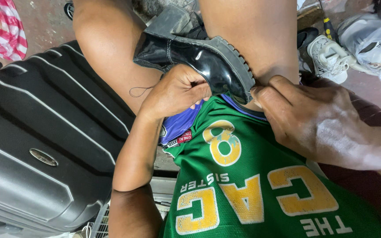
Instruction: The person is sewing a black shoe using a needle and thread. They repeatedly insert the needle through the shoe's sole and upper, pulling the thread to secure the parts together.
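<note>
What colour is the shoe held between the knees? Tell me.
Glossy black shoe with a grey ridged sole, seen in the head view.

Oval metal badge on grey suitcase, left side

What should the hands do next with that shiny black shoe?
Probably pull the thread through. The left hand pinches at the black shoe by its sole edge, thread looping loose behind it, while the right hand steadies the toe.

Single head view, looking steeply down, very close over lap and hands.
</note>
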